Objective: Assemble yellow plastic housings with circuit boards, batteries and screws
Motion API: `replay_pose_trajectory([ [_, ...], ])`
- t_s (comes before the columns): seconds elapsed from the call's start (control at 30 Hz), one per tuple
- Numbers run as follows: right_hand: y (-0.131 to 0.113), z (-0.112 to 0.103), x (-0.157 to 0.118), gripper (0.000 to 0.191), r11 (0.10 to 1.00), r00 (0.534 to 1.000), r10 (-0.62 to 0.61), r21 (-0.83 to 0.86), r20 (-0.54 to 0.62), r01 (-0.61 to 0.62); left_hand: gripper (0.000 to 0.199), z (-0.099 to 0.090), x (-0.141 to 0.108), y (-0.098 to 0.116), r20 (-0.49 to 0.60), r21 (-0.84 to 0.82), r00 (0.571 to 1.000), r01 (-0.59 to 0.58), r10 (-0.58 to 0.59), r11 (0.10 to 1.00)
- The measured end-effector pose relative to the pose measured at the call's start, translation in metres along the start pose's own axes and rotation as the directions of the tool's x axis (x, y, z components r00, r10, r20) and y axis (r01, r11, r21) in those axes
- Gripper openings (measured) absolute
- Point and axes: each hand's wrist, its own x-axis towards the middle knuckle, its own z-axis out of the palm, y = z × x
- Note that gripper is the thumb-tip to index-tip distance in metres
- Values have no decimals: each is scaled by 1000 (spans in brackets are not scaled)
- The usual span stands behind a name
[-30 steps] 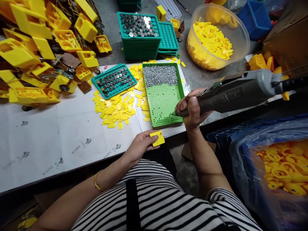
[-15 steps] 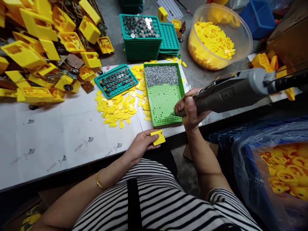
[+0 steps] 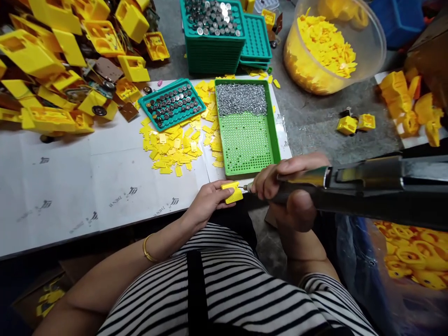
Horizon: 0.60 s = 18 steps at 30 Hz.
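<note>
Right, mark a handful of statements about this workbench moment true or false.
1. The left hand holds a small yellow plastic case. True.
2. The power screwdriver is in the left hand. False: the right hand grips it.
3. Metal screws cover the green tray's whole floor. False: only the far part.
4. The screwdriver's bit points at the case. True.
5. The teal tray stack stands beyond the green tray. True.

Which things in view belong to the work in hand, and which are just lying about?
In use, or likely so:
yellow casing, in left hand
power screwdriver, in right hand, tip at the casing
green perforated tray of screws

Apparently just lying about:
teal tray of metal discs
clear tub of flat yellow pieces
yellow duck figures
</note>
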Motion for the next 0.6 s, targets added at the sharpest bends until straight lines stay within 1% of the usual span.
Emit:
replay_pose_trajectory([
  [0.1,7,2,0,22,986,995,-87,145,45,80,26,0,0,-1,4,3,1000,-13,13,1000],
  [0.17,11,2,2,19,959,987,-152,248,52,135,26,0,0,-1,3,5,1000,-22,22,1000],
  [0.23,13,2,5,18,946,984,-166,294,69,139,28,0,0,-2,1,12,1000,-25,25,1000],
  [0.33,13,1,6,16,939,979,-186,308,78,154,32,-1,0,-1,9,24,1000,-21,21,999],
  [0.43,14,3,6,16,942,978,-202,282,52,179,34,-1,0,0,13,34,1000,-20,19,999],
  [0.5,16,4,5,17,955,981,-186,245,51,168,35,-1,0,0,8,43,1000,-19,19,999],
  [0.6,16,5,4,18,966,986,-142,232,91,117,34,-1,1,-2,5,55,1000,-24,23,998],
])
